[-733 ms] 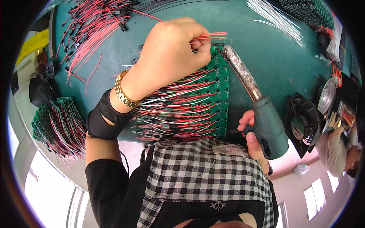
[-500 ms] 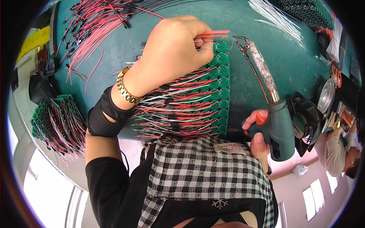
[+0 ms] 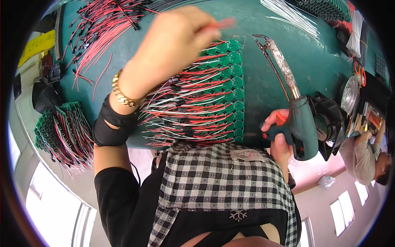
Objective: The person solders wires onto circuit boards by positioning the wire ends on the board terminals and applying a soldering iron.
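My left hand (image 3: 170, 45), blurred by motion, is pinched around a few red wires (image 3: 224, 24) above the far end of a green circuit board panel (image 3: 235, 92). Rows of red and white wires (image 3: 191, 109) run leftward from that panel, some with black connectors. Over on the right, my right hand (image 3: 280, 144) is wrapped round the grip of a dark teal soldering gun (image 3: 303, 125), its fingers by the red trigger. The gun's thin bent tip (image 3: 257, 38) points away from me, just right of the panel's far corner and apart from it.
Loose red wires with black connectors (image 3: 96, 45) lie far left. White wires (image 3: 290, 18) are at the back right. Wired boards are stacked (image 3: 66, 136) at the left edge. A black fan (image 3: 327, 123) and a metal dish (image 3: 350, 91) stand right, near another person (image 3: 364, 164).
My left hand has moved up and left with the red wires, away from the panel's far end. My right hand still holds the soldering gun in nearly the same place.
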A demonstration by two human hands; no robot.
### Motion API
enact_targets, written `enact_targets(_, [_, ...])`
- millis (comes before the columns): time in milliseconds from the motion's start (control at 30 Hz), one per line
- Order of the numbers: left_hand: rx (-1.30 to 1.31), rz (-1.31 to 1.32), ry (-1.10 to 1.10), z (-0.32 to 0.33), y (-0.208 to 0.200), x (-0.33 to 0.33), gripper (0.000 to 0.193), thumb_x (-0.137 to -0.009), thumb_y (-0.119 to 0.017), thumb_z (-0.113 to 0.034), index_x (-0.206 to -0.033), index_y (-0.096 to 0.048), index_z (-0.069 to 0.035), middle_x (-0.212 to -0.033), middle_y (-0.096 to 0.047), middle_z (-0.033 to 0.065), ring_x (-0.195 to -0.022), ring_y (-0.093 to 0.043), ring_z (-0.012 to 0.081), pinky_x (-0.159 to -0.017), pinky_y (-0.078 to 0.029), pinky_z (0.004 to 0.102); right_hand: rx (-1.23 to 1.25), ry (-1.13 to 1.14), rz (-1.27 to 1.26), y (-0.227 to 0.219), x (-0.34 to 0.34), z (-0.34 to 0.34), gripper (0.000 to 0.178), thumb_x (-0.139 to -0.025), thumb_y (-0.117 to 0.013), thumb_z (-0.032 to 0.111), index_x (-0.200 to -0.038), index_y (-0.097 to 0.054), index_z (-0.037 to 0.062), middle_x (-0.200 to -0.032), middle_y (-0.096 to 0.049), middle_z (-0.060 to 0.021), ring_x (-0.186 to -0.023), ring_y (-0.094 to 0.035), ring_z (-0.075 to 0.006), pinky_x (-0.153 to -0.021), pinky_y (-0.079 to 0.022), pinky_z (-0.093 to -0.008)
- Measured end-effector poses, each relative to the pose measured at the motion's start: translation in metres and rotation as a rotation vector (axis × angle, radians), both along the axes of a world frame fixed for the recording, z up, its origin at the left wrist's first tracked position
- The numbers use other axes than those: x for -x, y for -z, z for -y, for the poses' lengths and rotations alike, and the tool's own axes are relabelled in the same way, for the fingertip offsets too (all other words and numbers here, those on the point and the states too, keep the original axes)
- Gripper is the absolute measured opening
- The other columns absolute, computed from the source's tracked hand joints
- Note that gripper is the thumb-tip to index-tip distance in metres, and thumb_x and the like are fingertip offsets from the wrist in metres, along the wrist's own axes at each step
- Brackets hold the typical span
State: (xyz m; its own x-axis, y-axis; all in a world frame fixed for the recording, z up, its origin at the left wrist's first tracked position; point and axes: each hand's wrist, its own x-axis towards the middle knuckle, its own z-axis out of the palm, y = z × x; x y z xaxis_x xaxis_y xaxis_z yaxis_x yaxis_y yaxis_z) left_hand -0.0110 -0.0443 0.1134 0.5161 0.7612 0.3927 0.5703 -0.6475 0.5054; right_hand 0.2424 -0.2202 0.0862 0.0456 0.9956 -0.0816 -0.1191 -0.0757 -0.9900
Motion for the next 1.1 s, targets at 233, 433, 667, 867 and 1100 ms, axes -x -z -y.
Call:
enact_targets(233, [-0.027,0.181,-0.167,0.017,-0.045,0.005,0.024,-0.091,-0.057,-0.002,-0.113,-0.066,-0.003,-0.083,-0.063,-0.0013,-0.069,-0.053,0.0048,-0.062,-0.044,0.0184,0.097,0.003,-0.063,0.009,-0.006,0.007,0.058,-0.080,-0.070,0.042,-0.118,-0.048,0.0025,-0.093,-0.056,-0.0122,-0.075,-0.056,-0.0181,-0.065,-0.048,-0.0315])
enact_targets(433, [0.129,-0.025,-0.138,0.035,-0.008,-0.016,0.010,-0.077,-0.067,-0.003,-0.087,-0.066,-0.002,-0.068,-0.059,0.0025,-0.057,-0.050,0.0053,-0.052,-0.042,0.0202,0.164,-0.033,-0.048,0.002,-0.001,0.013,0.060,-0.079,-0.071,0.043,-0.118,-0.048,0.0037,-0.094,-0.055,-0.0104,-0.075,-0.056,-0.0175,-0.065,-0.047,-0.0312])
enact_targets(667, [0.003,-0.001,-0.117,0.030,0.014,-0.021,0.007,-0.069,-0.067,-0.003,-0.075,-0.064,-0.002,-0.062,-0.056,0.0081,-0.056,-0.058,0.0230,-0.050,-0.047,0.0325,0.148,-0.044,-0.013,0.005,-0.001,0.014,0.058,-0.081,-0.069,0.046,-0.118,-0.049,0.0059,-0.094,-0.055,-0.0091,-0.076,-0.056,-0.0166,-0.064,-0.046,-0.0301])
enact_targets(867, [0.120,0.030,-0.128,0.032,0.013,-0.017,0.010,-0.071,-0.068,-0.003,-0.080,-0.066,-0.001,-0.064,-0.056,0.0047,-0.050,-0.045,0.0107,-0.047,-0.037,0.0235,0.119,-0.116,0.060,0.001,-0.006,0.010,0.033,-0.082,-0.064,0.019,-0.108,-0.059,-0.0006,-0.088,-0.060,-0.0067,-0.072,-0.059,-0.0124,-0.063,-0.048,-0.0259])
enact_targets(1100, [0.103,0.032,-0.103,0.029,0.014,-0.017,0.010,-0.070,-0.067,-0.002,-0.080,-0.066,-0.001,-0.064,-0.055,0.0043,-0.050,-0.043,0.0094,-0.046,-0.036,0.0230,0.096,-0.071,0.093,0.001,-0.001,0.008,0.029,-0.083,-0.065,0.016,-0.106,-0.061,-0.0003,-0.090,-0.065,-0.0073,-0.072,-0.062,-0.0122,-0.066,-0.051,-0.0245])
